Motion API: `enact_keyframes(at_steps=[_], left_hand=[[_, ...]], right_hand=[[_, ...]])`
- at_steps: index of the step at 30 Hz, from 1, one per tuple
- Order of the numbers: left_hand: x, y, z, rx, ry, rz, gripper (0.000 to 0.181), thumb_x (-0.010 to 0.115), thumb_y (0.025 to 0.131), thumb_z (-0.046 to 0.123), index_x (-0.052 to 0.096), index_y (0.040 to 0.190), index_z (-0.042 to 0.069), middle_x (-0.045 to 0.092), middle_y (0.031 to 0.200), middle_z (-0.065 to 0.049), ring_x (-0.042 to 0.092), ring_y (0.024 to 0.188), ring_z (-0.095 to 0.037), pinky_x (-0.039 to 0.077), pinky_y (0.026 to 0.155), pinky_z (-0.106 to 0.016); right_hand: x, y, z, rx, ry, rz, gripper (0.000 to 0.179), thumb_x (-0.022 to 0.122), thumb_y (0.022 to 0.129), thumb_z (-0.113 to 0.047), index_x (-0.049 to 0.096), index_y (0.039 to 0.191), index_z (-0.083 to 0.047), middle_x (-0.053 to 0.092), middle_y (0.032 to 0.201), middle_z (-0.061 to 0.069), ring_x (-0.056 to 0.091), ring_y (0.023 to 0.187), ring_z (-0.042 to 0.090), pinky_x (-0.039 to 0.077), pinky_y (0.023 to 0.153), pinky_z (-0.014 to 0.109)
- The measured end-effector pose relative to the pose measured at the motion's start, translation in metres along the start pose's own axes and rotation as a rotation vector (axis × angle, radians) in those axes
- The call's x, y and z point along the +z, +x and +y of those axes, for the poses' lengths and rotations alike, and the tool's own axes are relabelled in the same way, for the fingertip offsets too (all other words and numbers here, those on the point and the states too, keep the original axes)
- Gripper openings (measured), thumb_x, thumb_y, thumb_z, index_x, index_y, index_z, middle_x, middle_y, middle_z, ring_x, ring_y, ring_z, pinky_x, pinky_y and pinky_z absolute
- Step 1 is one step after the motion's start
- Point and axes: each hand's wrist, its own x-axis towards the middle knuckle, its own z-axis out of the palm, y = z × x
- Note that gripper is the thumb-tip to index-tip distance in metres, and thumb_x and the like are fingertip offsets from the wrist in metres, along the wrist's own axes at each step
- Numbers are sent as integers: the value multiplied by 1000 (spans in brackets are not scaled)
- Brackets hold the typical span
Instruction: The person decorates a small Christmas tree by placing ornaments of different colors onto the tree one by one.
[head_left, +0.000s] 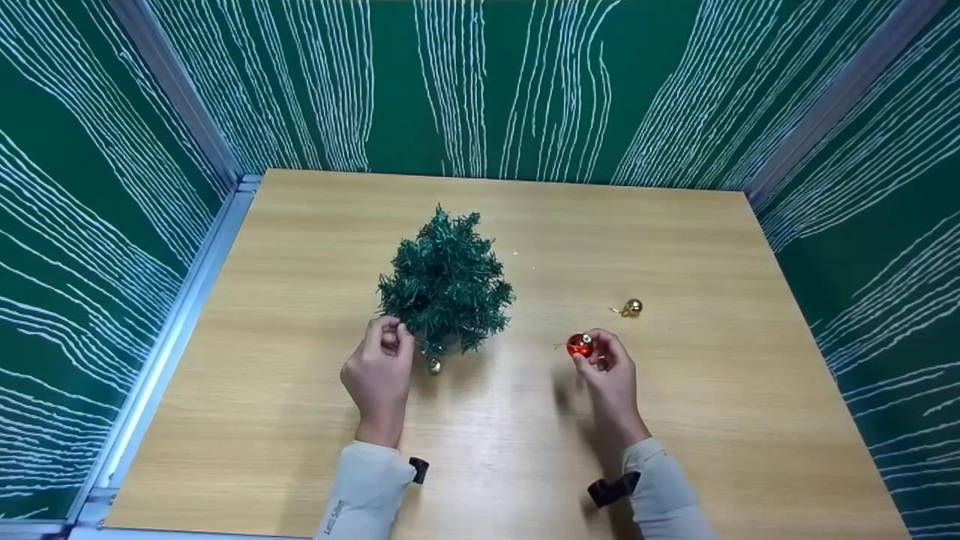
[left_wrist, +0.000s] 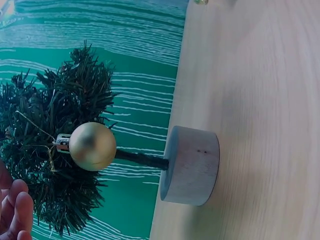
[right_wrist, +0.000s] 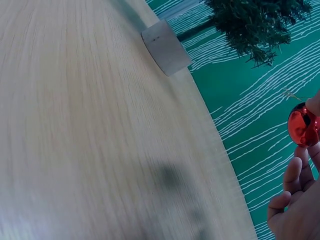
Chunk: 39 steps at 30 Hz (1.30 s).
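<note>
A small artificial Christmas tree (head_left: 448,281) stands upright on a round grey base (left_wrist: 192,167). One gold ball ornament (left_wrist: 92,146) hangs by its gold string on the near side of its branches. At the tree's lower left edge is my left hand (head_left: 379,371), fingers bent and thumb close to the index finger. I cannot tell whether it pinches a branch. To the right of the tree, above the table, my right hand (head_left: 611,375) pinches a shiny red ball ornament (right_wrist: 303,125) between thumb and fingers. Its thin string (right_wrist: 295,95) sticks out toward the tree.
A second gold ball ornament (head_left: 634,307) lies on the wooden table (head_left: 300,247), just beyond my right hand. Green panels (head_left: 405,90) with white wavy lines enclose the table at the back and both sides. A metal rail (head_left: 180,300) runs along the left edge.
</note>
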Motion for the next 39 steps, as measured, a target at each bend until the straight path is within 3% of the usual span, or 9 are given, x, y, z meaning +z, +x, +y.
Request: enact_keyframes(at_steps=[5,12,18,29,39], left_hand=[[0,4,-2,-2,-16,3,8,67,86,17,71,87,10,67,61,0,58,46,-14,45,43,-37],[1,8,-5,-11,4,3,8,67,86,17,71,88,10,65,60,0,58,46,-16,46,44,-39],[1,9,-6,-17,1,3,8,67,85,18,71,87,11,67,62,0,59,47,-16,47,45,-38],[3,12,-7,-15,6,2,8,67,86,18,71,88,12,66,61,0,57,46,-16,45,44,-39],[0,10,-4,-2,1,-4,8,68,86,19,71,89,12,65,60,0,58,46,-17,46,44,-39]], right_hand=[[1,1,1,-33,0,-2,35,67,81,11,56,114,9,51,85,2,49,75,8,41,67,20],[1,11,29,-1,10,8,37,69,81,10,58,116,3,52,87,1,50,76,9,42,67,20],[2,12,33,-22,11,18,35,69,80,10,59,113,0,53,86,3,50,76,10,42,66,19],[4,10,27,-8,0,3,35,69,81,9,60,113,1,53,88,2,49,77,11,42,67,18],[8,-3,-9,-52,-17,-14,34,68,79,11,59,111,8,53,85,2,50,76,17,41,66,20]])
